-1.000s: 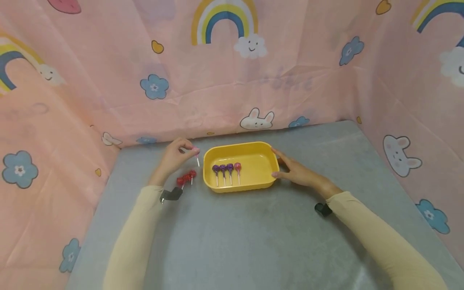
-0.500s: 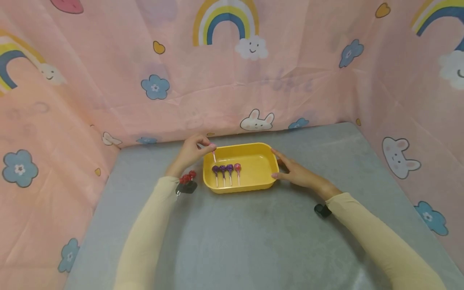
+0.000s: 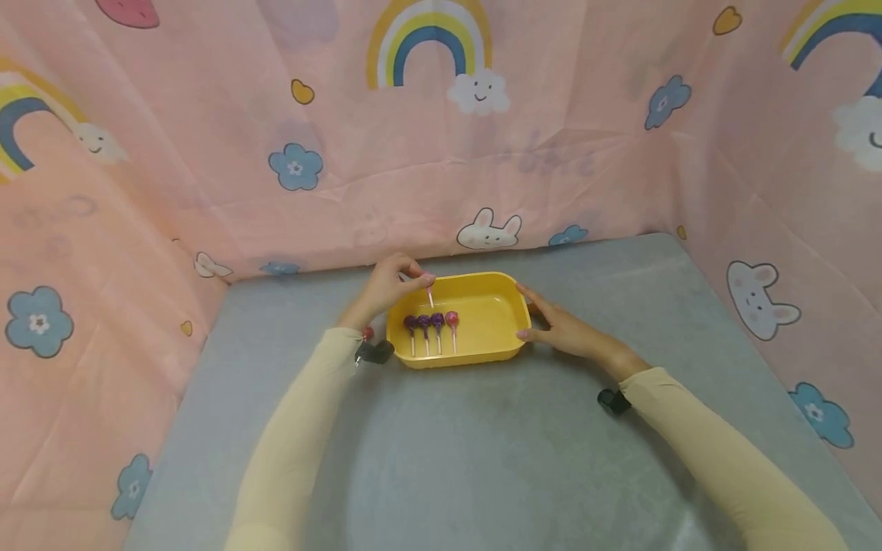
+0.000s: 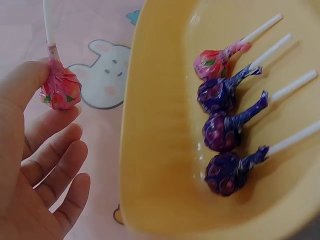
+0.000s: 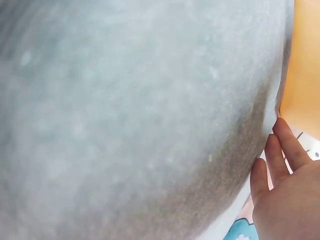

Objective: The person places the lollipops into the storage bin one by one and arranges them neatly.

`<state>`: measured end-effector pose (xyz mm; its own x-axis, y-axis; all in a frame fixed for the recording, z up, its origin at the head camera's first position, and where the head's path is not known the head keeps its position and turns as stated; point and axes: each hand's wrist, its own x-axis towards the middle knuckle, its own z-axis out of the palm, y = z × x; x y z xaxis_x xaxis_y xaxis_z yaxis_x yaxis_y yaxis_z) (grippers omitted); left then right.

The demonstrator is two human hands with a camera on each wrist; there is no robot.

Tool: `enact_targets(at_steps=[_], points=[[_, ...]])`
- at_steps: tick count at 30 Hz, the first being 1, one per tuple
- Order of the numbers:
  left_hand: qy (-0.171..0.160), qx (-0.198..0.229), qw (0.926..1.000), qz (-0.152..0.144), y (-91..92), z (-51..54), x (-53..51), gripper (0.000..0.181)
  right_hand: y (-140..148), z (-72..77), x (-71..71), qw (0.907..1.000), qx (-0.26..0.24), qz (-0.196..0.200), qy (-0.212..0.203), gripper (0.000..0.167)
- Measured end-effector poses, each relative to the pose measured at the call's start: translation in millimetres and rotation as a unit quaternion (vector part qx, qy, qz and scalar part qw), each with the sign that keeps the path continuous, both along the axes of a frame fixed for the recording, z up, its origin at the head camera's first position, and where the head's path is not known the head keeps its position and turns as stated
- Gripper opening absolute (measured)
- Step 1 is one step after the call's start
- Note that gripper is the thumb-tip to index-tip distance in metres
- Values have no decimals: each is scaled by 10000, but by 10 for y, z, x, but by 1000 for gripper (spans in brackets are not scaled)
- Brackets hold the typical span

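Observation:
My left hand (image 3: 387, 289) pinches a pink-wrapped lollipop (image 4: 62, 91) between thumb and index finger, its other fingers loosely spread. In the head view it is over the left back part of a yellow tray (image 3: 491, 321), the lollipop's white stick pointing down. Inside the tray lie 3 purple lollipops (image 4: 222, 132) and one pink lollipop (image 3: 452, 317), side by side in a row, sticks toward the front. My right hand (image 3: 568, 329) touches the tray's right end, thumb and fingers spread along the wall and fairly straight.
A red lollipop (image 3: 368, 333) shows partly behind the left wrist. Black wrist cameras sit under both sleeves. The grey tabletop (image 3: 482, 451) is bounded by a pink patterned cloth (image 3: 386, 168) at the back and sides.
My left hand has carried the pink lollipop rightward, from beside the tray to over its left back part. The left forearm now covers most of the red lollipops. My right hand stays put.

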<state>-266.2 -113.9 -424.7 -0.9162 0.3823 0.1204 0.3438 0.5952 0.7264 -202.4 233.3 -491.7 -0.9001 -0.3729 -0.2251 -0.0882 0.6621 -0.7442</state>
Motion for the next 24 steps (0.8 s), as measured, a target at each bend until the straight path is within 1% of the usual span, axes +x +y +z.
enact_targets(at_steps=[5,10,18,24], points=[[-139,-67,9999,-53,81,-31,-34,28,0,-6,-8,10000,-7,14,38,96],[-251,-180,9994,-129,178,-58,-45,28,-2,-13,-10,10000,1,22,43,95],[-302,-482,9982,-173,377,-134,4,33,8,-5,1,9998,-63,99,135,93],[-287,-415,9986,-138,477,-199,55,33,10,-13,-2,9998,-56,120,180,92]])
